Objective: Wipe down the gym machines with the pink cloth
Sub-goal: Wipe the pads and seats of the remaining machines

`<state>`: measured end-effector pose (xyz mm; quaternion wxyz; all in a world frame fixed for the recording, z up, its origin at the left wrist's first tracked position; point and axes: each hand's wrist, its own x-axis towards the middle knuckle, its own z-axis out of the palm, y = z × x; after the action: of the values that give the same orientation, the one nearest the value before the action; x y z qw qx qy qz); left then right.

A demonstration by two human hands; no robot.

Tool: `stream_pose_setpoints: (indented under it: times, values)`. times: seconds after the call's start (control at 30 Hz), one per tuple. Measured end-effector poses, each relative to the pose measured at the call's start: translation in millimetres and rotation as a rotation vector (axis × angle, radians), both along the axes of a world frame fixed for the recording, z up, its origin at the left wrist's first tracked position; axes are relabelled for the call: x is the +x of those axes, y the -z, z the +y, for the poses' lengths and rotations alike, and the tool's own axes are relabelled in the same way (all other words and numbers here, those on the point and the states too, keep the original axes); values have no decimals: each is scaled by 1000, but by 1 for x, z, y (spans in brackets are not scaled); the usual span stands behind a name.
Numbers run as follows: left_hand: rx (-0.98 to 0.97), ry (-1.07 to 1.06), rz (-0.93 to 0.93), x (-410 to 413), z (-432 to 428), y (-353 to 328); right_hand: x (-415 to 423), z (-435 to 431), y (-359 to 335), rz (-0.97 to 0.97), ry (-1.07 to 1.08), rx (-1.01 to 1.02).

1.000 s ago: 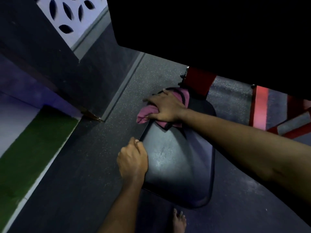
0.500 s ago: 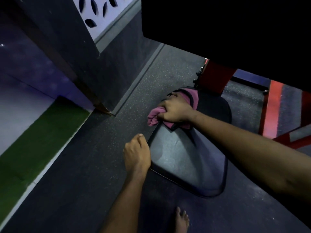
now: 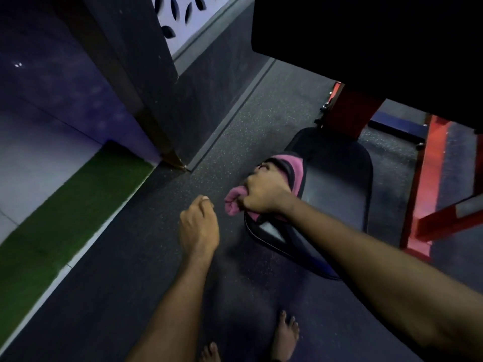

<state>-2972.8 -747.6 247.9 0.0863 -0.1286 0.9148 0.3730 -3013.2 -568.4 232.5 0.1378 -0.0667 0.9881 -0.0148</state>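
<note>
Mid-wipe | right hand (image 3: 264, 193), grip clamped on pink cloth (image 3: 296, 171), worked seat pad (image 3: 339, 184) left edge | left hand (image 3: 198, 226) hovered beside, grip slack, empty | next likely: sweep pad's right side.

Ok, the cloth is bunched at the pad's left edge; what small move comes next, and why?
Probably sweep the right hand and the pink cloth it grips rightward across the black seat pad. The cloth sits at the pad's left edge, while the broad surface toward the red frame lies uncovered. The left hand hangs beside the pad, holding nothing.
</note>
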Motion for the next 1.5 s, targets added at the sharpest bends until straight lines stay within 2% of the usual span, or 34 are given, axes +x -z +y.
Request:
stream_pose_setpoints:
  times: [0.07, 0.13, 0.3, 0.37, 0.43, 0.57, 0.67, 0.87, 1.07, 1.3, 1.5]
  values:
    - [1, -40, 21, -2, -10, 1, 14, -3, 9, 43, -59, -70]
    - [11, -36, 19, -1, -17, -2, 13, 6, 7, 8, -73, -89]
    - [17, 54, -12, 8, -28, -4, -7, -15, -26, -113, 108, 71]
    - [14, 60, -9, 9, -31, -4, 0, -26, -27, -126, 91, 94]
    - [8, 63, -11, 11, -33, -6, 22, -29, -16, -42, 23, 56]
    - [-8, 85, -17, 13, -30, -15, 69, -31, -5, 115, -85, -157]
    - [-11, 128, -4, 13, -27, -22, 92, -34, 0, 114, -134, -141]
    - [-57, 174, 2, 15, -30, -28, 68, -58, -15, -15, 79, 7]
    - [-49, 216, 1, 19, -27, -31, 128, -61, -5, 240, 130, -107]
    - [-1, 259, -15, 37, -19, -36, 209, -43, 11, 351, 255, -94]
    - [-39, 276, 13, 38, -14, -22, 143, -73, 8, 237, 312, 9]
